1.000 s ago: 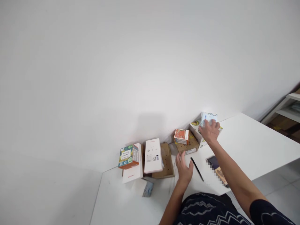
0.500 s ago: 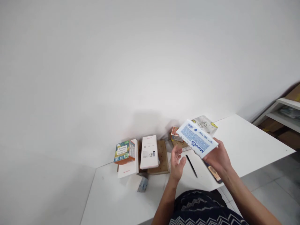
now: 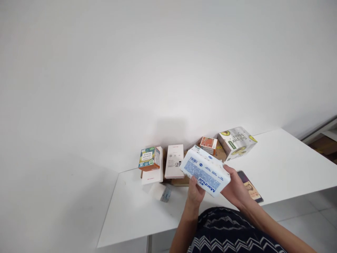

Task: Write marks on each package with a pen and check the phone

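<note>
Both hands hold white-and-blue tissue pack (image 3: 205, 171) in air above near edge of white counter (image 3: 131, 218); left hand (image 3: 195, 191) grips its lower left end, thumb on top; right hand (image 3: 235, 188) closed round right end from beneath; pack tilted, printed face up; phone (image 3: 251, 188) flat on counter just beside right hand; behind pack, row of boxes along wall: green-orange box (image 3: 149, 158), white box (image 3: 174, 161), small orange box (image 3: 208, 145), avocado-print box (image 3: 236, 142)
</note>
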### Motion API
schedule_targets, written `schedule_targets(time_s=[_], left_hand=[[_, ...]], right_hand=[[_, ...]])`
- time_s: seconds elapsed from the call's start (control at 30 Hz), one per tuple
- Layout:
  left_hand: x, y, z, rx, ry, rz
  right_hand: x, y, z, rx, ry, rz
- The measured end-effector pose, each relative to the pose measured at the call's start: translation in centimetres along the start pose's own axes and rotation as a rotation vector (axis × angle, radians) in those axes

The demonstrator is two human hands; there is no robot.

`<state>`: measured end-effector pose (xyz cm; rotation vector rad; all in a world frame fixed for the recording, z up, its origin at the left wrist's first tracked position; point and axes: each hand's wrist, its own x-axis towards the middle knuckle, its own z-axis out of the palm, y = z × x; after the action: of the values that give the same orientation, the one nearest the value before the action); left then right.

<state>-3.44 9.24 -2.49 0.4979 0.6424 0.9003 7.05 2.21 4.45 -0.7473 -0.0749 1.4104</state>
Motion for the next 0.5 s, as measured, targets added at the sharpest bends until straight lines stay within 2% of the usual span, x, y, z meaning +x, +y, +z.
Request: schedule_targets(time_s=[0.13, 0.27, 0.5], left_hand=[[0.0, 0.2, 0.1, -0.036, 0.077, -0.009], [-0.2, 0.7, 0.4, -0.054, 0.111, -0.008], [-1.1, 1.3, 0.7, 0.096, 0.028, 0.168]], right_hand=[[-0.6, 0.2, -0.1, -0.050, -0.031, -0.080], [-1.0, -0.1, -0.2, -0.154, 0.012, -0.134], [-0.8, -0.7, -0.9, -0.341, 0.153, -0.245]])
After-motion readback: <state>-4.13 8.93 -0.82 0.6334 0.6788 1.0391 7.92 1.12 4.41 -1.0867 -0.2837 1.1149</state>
